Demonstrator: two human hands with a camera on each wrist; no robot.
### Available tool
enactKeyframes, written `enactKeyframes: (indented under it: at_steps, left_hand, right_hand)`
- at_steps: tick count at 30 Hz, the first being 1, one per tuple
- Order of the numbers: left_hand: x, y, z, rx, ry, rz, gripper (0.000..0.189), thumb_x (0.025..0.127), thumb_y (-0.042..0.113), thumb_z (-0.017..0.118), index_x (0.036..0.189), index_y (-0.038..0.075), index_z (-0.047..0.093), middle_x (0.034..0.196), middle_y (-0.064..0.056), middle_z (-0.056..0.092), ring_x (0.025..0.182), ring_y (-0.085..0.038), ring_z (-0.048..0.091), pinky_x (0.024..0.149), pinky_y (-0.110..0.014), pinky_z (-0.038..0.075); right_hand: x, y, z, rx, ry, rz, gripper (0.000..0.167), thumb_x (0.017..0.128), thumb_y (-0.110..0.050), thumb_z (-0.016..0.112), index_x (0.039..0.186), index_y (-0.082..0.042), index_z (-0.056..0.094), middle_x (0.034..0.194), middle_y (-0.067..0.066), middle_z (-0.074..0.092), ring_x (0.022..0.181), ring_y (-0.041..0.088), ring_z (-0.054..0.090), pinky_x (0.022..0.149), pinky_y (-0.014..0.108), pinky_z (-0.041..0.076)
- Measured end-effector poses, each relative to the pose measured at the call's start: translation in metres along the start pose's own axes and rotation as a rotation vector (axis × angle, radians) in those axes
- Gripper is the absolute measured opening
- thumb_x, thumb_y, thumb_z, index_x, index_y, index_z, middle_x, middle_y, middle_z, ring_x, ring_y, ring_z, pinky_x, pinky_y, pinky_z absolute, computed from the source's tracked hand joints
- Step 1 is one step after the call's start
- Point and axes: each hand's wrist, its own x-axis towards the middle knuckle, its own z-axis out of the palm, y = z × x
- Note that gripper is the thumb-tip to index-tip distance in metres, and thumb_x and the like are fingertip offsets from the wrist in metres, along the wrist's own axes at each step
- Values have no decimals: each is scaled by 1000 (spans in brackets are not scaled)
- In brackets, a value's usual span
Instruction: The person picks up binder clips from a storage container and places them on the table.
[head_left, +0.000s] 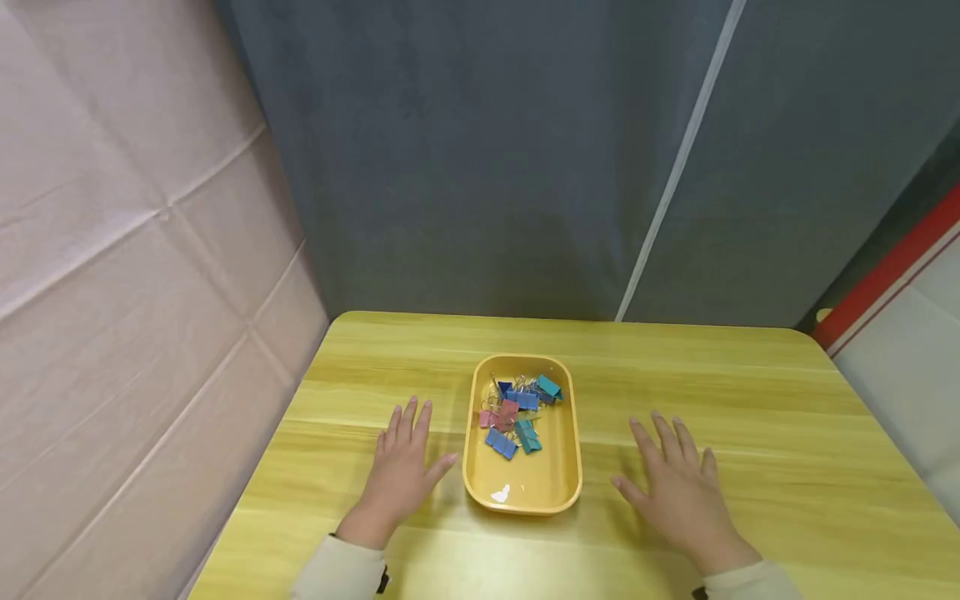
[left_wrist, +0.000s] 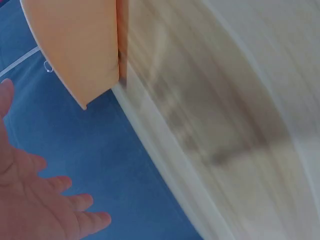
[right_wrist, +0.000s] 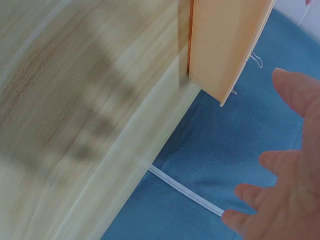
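Both hands are spread wide and hold nothing. The left hand [head_left: 397,477] is at between eight and nine o'clock from the yellow tray [head_left: 543,475], its thumb pointing at the wall just beside it; the right hand [head_left: 678,492] is at between three and four o'clock, farther out. Both appear lifted off the wooden table [head_left: 787,467] – the wrist views show shadows cast on it apart from the fingers. Held this way, palms down and level with the tray's near half, they seem to leave it unobstructed and within easy reach from both sides.

The tray lies lengthwise, its ends at twelve and six o'clock, near the middle of the table. Its raised rim likely serves to keep the loose binder clips [head_left: 508,413] together. They lie jumbled from its middle toward twelve o'clock, leaving its six o'clock end bare. A teal clip [head_left: 550,386] is at one o'clock in the heap and a blue clip [head_left: 502,443] at seven – wire handles poke out at various angles, probably because the clips are simply strewn rather than sorted. Beyond the table, at twelve o'clock, hangs a dark curtain [head_left: 480,167].
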Motion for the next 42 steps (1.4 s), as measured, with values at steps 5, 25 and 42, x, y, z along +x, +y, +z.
enactKeyframes:
  at_steps: [5, 25, 42]
  left_hand:
    - [4, 2, 10, -69, 28, 23, 85, 94, 50, 54, 154, 3, 18, 158, -23, 14, 143, -46, 16, 113, -63, 20]
    - [17, 17, 32, -323, -5, -48, 81, 96, 41, 56, 155, 7, 13, 159, -20, 15, 141, -43, 24, 111, -57, 29]
    - [31, 30, 42, -445, -27, -73, 78, 98, 39, 54, 155, 6, 12, 158, -20, 18, 137, -45, 32, 110, -59, 30]
  right_hand:
    - [0, 0, 2, 14, 6, -12, 81, 87, -49, 66, 149, -8, 34, 151, 27, 27, 136, 51, 21, 97, 81, 19]
    - [11, -10, 9, 150, 165, -148, 77, 75, -27, 82, 139, -3, 48, 140, 26, 43, 127, 45, 42, 96, 62, 44]
    - [29, -23, 17, 158, 154, -284, 71, 74, -25, 84, 135, -4, 54, 137, 21, 50, 121, 39, 53, 92, 51, 52]
